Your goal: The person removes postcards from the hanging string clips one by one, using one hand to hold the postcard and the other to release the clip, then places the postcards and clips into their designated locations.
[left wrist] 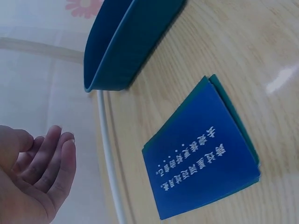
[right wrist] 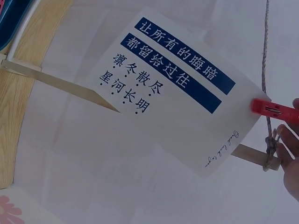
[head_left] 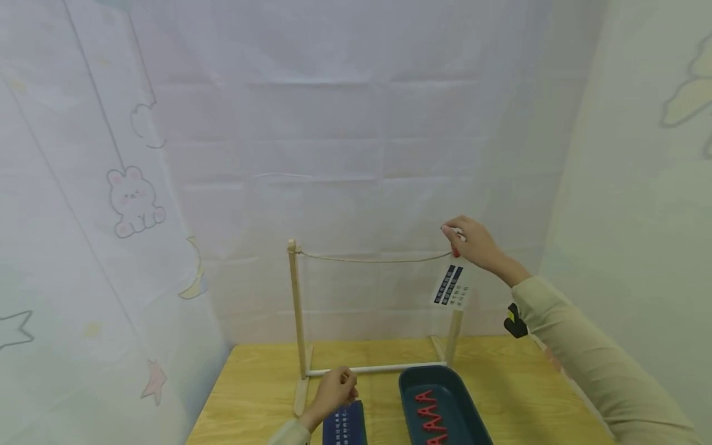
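Note:
My right hand (head_left: 473, 244) is raised at the right end of the cord (head_left: 378, 261), pinching a red clothespin (right wrist: 275, 111). The jaws of this clothespin grip the corner of a white card (right wrist: 177, 93) at the cord. Printed with dark blue bands and writing, the card hangs tilted below. Low at the front, my left hand (head_left: 334, 392) holds nothing, its fingers loosely curled. Near it, a small stack of blue cards (left wrist: 201, 154) with white writing lies on the table. Part of the right hand is cut off in its wrist view.
A wooden stand with a left post (head_left: 297, 309), a right post (head_left: 454, 337) and a white bottom bar (head_left: 384, 369) carries the cord. A dark teal tray (head_left: 408, 377) holds several red clothespins (head_left: 427, 411). Beneath lies a wood-grain table (head_left: 250, 383); pale printed sheets (head_left: 345, 154) surround it.

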The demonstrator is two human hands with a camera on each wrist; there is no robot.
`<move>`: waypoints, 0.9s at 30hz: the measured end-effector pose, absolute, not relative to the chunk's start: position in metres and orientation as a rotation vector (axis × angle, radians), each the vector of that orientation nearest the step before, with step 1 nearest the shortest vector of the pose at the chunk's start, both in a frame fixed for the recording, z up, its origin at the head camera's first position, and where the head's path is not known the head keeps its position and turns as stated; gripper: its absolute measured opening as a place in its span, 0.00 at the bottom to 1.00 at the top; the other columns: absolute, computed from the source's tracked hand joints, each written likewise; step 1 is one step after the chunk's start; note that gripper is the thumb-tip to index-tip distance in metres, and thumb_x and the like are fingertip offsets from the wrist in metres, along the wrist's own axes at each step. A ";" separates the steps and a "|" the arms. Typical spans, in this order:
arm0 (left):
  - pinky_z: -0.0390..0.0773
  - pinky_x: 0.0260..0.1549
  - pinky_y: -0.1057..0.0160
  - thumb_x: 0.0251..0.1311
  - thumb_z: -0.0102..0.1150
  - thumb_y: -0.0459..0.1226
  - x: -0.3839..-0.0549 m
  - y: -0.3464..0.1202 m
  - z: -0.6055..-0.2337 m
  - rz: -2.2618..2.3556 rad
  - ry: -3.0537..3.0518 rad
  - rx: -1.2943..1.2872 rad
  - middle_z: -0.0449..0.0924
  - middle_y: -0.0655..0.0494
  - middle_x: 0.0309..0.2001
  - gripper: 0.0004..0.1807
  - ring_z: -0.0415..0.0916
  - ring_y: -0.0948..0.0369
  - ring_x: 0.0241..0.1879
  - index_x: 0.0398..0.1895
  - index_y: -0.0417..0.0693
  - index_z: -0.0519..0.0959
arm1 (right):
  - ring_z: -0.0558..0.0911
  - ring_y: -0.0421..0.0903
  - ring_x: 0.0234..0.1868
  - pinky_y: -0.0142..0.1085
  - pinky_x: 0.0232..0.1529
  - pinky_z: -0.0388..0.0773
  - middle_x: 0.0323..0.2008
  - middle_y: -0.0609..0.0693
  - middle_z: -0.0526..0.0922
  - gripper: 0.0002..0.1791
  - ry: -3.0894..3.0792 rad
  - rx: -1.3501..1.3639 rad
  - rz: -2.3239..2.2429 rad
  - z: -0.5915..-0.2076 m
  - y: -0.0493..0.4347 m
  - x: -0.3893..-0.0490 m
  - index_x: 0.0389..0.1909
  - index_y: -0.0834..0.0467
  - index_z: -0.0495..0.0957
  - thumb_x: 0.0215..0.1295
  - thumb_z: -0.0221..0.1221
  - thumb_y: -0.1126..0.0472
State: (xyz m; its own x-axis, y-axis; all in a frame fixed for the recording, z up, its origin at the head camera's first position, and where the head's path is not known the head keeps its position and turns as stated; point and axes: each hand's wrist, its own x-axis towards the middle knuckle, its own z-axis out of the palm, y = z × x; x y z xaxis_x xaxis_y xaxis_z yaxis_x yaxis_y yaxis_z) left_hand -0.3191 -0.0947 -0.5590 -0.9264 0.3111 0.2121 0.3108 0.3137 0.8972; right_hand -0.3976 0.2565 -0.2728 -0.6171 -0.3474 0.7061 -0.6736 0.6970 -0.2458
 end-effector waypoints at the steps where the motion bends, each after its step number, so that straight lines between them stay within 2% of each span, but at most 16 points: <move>1: 0.83 0.19 0.58 0.73 0.52 0.35 -0.320 -0.093 -0.556 1.742 2.547 0.610 0.82 0.47 0.21 0.13 0.82 0.50 0.21 0.31 0.37 0.78 | 0.77 0.64 0.50 0.59 0.50 0.73 0.47 0.67 0.79 0.15 -2.276 0.766 0.651 -0.272 0.258 -0.398 0.50 0.72 0.78 0.75 0.53 0.64; 4: 0.83 0.21 0.58 0.73 0.52 0.36 -0.322 -0.089 -0.547 1.740 2.557 0.608 0.82 0.47 0.22 0.12 0.81 0.58 0.19 0.33 0.37 0.78 | 0.78 0.64 0.48 0.58 0.48 0.73 0.46 0.67 0.80 0.15 -2.294 0.758 0.609 -0.271 0.262 -0.397 0.49 0.72 0.79 0.75 0.53 0.63; 7: 0.84 0.22 0.57 0.74 0.52 0.37 -0.325 -0.084 -0.540 1.735 2.560 0.632 0.82 0.46 0.25 0.12 0.80 0.61 0.20 0.36 0.37 0.79 | 0.78 0.63 0.46 0.58 0.46 0.74 0.46 0.67 0.80 0.14 -2.318 0.765 0.594 -0.271 0.263 -0.396 0.48 0.73 0.79 0.75 0.53 0.64; 15: 0.82 0.22 0.65 0.73 0.53 0.36 -0.330 -0.067 -0.523 1.746 2.607 0.785 0.81 0.46 0.29 0.12 0.81 0.60 0.23 0.44 0.33 0.78 | 0.77 0.63 0.48 0.59 0.50 0.72 0.49 0.67 0.79 0.16 -2.450 0.807 0.580 -0.262 0.263 -0.386 0.52 0.72 0.78 0.75 0.53 0.63; 21: 0.83 0.23 0.63 0.73 0.53 0.36 -0.332 -0.052 -0.507 1.758 2.617 0.874 0.82 0.44 0.32 0.11 0.83 0.52 0.26 0.47 0.35 0.78 | 0.77 0.60 0.46 0.56 0.47 0.73 0.47 0.65 0.80 0.15 -2.490 0.836 0.584 -0.257 0.264 -0.383 0.52 0.72 0.78 0.74 0.55 0.64; 27: 0.83 0.22 0.60 0.73 0.53 0.38 -0.336 -0.041 -0.502 1.758 2.626 0.893 0.82 0.46 0.32 0.09 0.82 0.59 0.26 0.45 0.40 0.78 | 0.78 0.62 0.51 0.59 0.53 0.73 0.48 0.65 0.81 0.16 -2.526 0.825 0.699 -0.256 0.266 -0.381 0.53 0.71 0.77 0.74 0.56 0.64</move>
State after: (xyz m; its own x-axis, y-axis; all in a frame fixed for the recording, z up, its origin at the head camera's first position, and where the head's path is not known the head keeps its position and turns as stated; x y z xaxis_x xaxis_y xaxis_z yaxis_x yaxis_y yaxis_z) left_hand -0.3358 -0.0410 -0.5022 -0.8429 0.3567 0.4029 0.5084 0.2829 0.8133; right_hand -0.3806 0.2664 -0.2556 -0.7500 -0.4335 0.4996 -0.6286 0.7022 -0.3344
